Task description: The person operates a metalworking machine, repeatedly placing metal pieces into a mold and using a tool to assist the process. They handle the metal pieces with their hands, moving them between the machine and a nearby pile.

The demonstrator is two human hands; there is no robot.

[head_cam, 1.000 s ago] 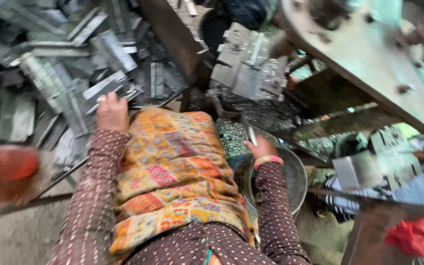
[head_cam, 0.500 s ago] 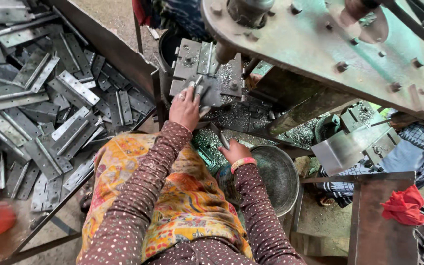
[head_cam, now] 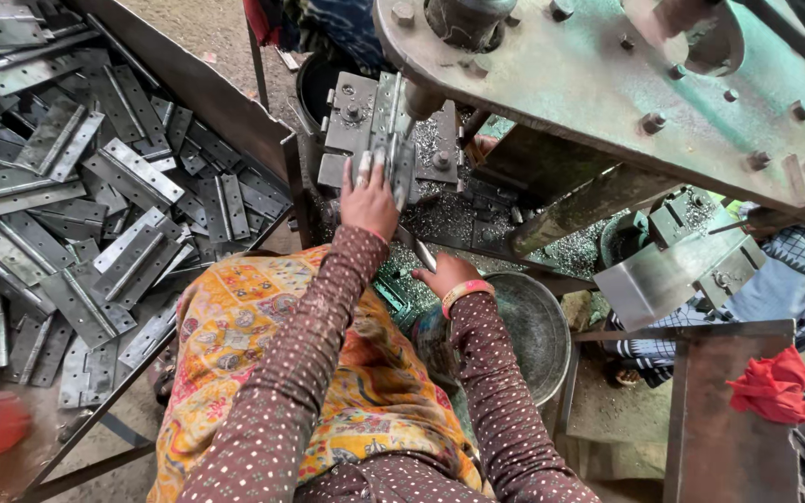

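Left hand is up on the press die block, fingers together pinning a hinge plate standing long-axis upright, pointing away from the person. Right hand sits lower near the round metal pan, closed around a thin rod angled up-left. Loose hinge plates cover the bench's left side.

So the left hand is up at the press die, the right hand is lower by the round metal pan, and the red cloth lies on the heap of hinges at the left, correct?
Not quite. In the head view the left hand is at the press die and the right hand by the round metal pan, but the red cloth lies on the plate at the right.
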